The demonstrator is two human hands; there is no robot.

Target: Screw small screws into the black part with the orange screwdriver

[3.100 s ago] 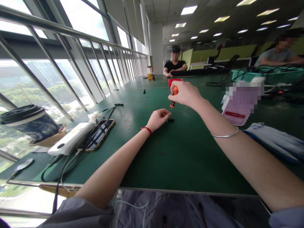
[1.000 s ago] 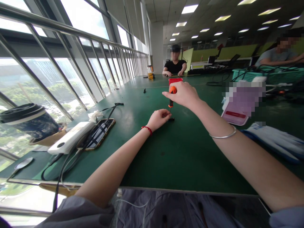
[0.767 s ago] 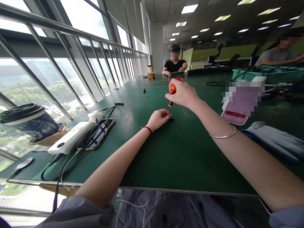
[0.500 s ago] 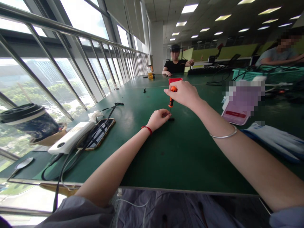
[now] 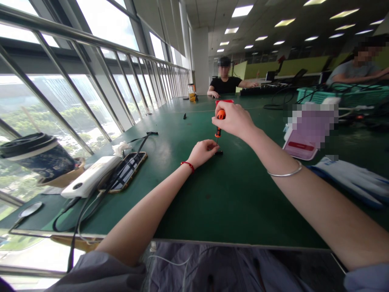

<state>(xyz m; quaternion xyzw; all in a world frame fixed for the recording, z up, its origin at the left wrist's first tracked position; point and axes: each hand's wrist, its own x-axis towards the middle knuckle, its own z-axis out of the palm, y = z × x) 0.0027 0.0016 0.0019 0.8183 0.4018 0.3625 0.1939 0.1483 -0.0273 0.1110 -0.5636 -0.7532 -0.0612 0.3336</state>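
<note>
My right hand (image 5: 235, 117) is wrapped round the orange-and-black handle of a screwdriver (image 5: 218, 132), held nearly upright with its shaft pointing down. The shaft's lower end reaches a small black part (image 5: 219, 153) lying on the green table (image 5: 194, 207). My left hand (image 5: 203, 153) rests low at the table with thumb and fingers pinched beside the shaft, at the black part. The fingertips partly cover the part and the screwdriver's tip, so their exact contact is hidden. Just behind my right hand shows the rim of a red container (image 5: 225, 101).
To the left lie a phone (image 5: 124, 172), a white power bank (image 5: 91, 176) with cables, and a lidded cup (image 5: 39, 158). On the right are a pink-screened device (image 5: 304, 138), gloves (image 5: 352, 178) and a green basket (image 5: 334, 96). A person (image 5: 225, 83) sits across the table.
My right hand has shifted slightly on the screwdriver handle. My left hand stays in place. The person across has lowered a raised hand toward the table at the right.
</note>
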